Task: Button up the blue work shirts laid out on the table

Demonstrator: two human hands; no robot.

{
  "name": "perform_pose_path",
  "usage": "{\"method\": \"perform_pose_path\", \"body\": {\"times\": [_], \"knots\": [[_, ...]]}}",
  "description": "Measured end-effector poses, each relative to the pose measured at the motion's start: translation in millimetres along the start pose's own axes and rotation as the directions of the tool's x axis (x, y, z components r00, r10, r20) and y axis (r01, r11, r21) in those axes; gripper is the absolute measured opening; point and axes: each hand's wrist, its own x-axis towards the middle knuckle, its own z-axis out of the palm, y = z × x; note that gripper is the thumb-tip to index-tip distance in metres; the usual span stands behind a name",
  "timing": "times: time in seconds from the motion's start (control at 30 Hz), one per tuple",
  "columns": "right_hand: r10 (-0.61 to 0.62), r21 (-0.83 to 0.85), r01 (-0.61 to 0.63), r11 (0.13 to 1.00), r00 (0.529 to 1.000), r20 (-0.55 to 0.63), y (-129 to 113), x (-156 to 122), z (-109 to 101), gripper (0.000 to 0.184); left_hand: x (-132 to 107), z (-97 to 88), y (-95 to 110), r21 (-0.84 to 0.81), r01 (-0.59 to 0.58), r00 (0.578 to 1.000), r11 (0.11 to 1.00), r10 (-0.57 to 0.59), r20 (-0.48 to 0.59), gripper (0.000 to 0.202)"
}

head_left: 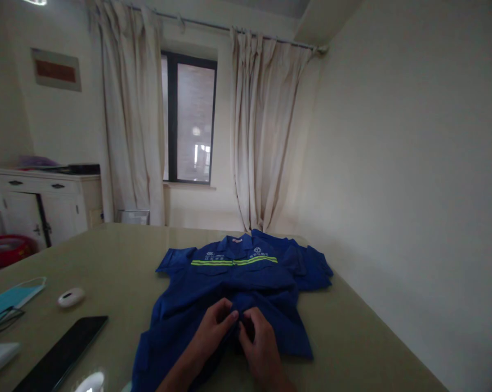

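A blue short-sleeved work shirt [249, 280] with a yellow-green reflective stripe and white printing on the chest lies spread on the table, its collar toward the window. My left hand [217, 326] pinches the front placket near the lower middle of the shirt. Close beside it, my right hand [260, 340] has its thumb and fingers closed on the same front edge. The cloth bunches up between the two hands. Whether a button is between the fingertips is too small to tell. More folded blue clothing [313, 267] lies behind the shirt's right side.
On the table's [119, 256] left are a black phone [61, 354], a white earbud case [71, 297], a blue face mask [12, 302] and dark-framed glasses [4, 318]. A wall [413, 190] runs along the right. Curtains [266, 125] and a white cabinet [61, 204] stand beyond.
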Motion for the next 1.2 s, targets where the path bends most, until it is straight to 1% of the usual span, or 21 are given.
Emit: {"method": "perform_pose_path", "body": {"times": [0.17, 0.3, 0.4, 0.47, 0.5, 0.57, 0.63, 0.67, 0.7, 0.73, 0.77, 0.8, 0.87, 0.9, 0.93, 0.97, 1.0, 1.03, 1.07, 1.13, 1.2], "knots": [[-0.03, -0.09, 0.023, 0.996, 0.997, -0.074, -2.0, -2.2, 1.0, 0.008, -0.9, 1.4, -0.8, -0.027, 0.046, 0.998, 0.999, -0.047, -0.035, 0.051], [-0.014, -0.081, 0.007, 0.997, 0.997, -0.078, -3.9, -5.0, 2.9, 0.01, -0.9, 1.7, -5.4, -0.076, 0.115, 0.992, 0.99, -0.119, -0.043, 0.057], [0.03, -0.044, -0.034, 0.998, 0.996, -0.083, -0.3, -4.1, 4.3, 0.014, -4.6, 0.7, -3.4, -0.039, 0.137, 0.99, 0.99, -0.138, -0.018, 0.057], [0.11, 0.02, -0.108, 0.994, 0.985, -0.132, 6.4, 0.0, 0.5, 0.023, -12.4, -2.4, 5.0, 0.072, 0.121, 0.992, 0.99, -0.124, 0.036, 0.052], [0.168, 0.059, -0.159, 0.985, 0.969, -0.183, 11.0, 3.2, -3.8, 0.029, -18.4, -4.9, 10.8, 0.158, 0.092, 0.993, 0.983, -0.104, 0.063, 0.048], [0.289, 0.137, -0.258, 0.956, 0.904, -0.316, 21.2, 10.5, -17.6, 0.042, -33.5, -11.7, 22.4, 0.385, 0.023, 0.99, 0.923, -0.073, 0.117, 0.046], [0.376, 0.192, -0.323, 0.927, 0.816, -0.44, 29.8, 16.0, -35.4, 0.052, -50.1, -19.2, 29.9, 0.625, -0.004, 0.983, 0.78, -0.112, 0.146, 0.056], [0.402, 0.21, -0.342, 0.916, 0.785, -0.472, 32.3, 17.0, -44.4, 0.057, -57.9, -22.5, 31.5, 0.719, 0.009, 0.979, 0.695, -0.154, 0.136, 0.059], [0.418, 0.223, -0.354, 0.908, 0.773, -0.476, 33.2, 16.4, -52.8, 0.059, -65.0, -25.4, 31.9, 0.788, 0.031, 0.975, 0.614, -0.193, 0.112, 0.056], [0.427, 0.232, -0.358, 0.904, 0.786, -0.447, 32.4, 14.3, -60.3, 0.06, -71.3, -27.9, 31.7, 0.831, 0.052, 0.972, 0.554, -0.219, 0.085, 0.048], [0.425, 0.236, -0.357, 0.904, 0.818, -0.389, 29.7, 10.6, -66.8, 0.058, -76.8, -30.3, 31.5, 0.852, 0.065, 0.971, 0.519, -0.231, 0.066, 0.039], [0.406, 0.234, -0.346, 0.909, 0.861, -0.305, 25.4, 6.0, -72.4, 0.055, -81.5, -32.6, 32.1, 0.857, 0.069, 0.968, 0.511, -0.241, 0.066, 0.032], [0.337, 0.224, -0.313, 0.923, 0.939, -0.075, 12.8, -4.1, -82.1, 0.049, -88.9, -38.2, 37.2, 0.836, 0.058, 0.945, 0.546, -0.299, 0.13, 0.029], [0.309, 0.224, -0.316, 0.922, 0.949, 0.064, 5.2, -8.3, -86.4, 0.048, -91.2, -41.1, 42.0, 0.815, 0.055, 0.923, 0.577, -0.34, 0.179, 0.028], [0.295, 0.227, -0.339, 0.913, 0.933, 0.205, -2.9, -11.1, -90.2, 0.051, -92.3, -43.8, 47.8, 0.79, 0.058, 0.895, 0.61, -0.382, 0.229, 0.025], [0.29, 0.227, -0.373, 0.9, 0.899, 0.327, -11.2, -11.9, -93.1, 0.054, -91.9, -45.7, 54.0, 0.766, 0.066, 0.869, 0.639, -0.414, 0.271, 0.022], [0.288, 0.219, -0.4, 0.89, 0.865, 0.41, -19.5, -10.7, -94.7, 0.057, -89.6, -46.3, 60.0, 0.748, 0.072, 0.856, 0.66, -0.426, 0.294, 0.024], [0.285, 0.197, -0.405, 0.893, 0.848, 0.447, -27.4, -7.4, -94.5, 0.058, -85.4, -45.1, 65.0, 0.74, 0.069, 0.862, 0.669, -0.414, 0.293, 0.03], [0.279, 0.16, -0.378, 0.912, 0.856, 0.436, -34.6, -2.4, -92.1, 0.057, -79.1, -41.9, 68.5, 0.751, 0.055, 0.883, 0.658, -0.383, 0.271, 0.034], [0.241, 0.013, -0.262, 0.965, 0.907, 0.346, -45.6, 10.2, -80.5, 0.046, -62.0, -30.3, 69.8, 0.814, 0.005, 0.943, 0.581, -0.274, 0.19, 0.028], [0.233, -0.196, -0.181, 0.964, 0.927, 0.293, -50.9, 22.2, -61.8, 0.032, -42.7, -15.1, 63.1, 0.876, -0.041, 0.976, 0.481, -0.17, 0.139, 0.032]]}}
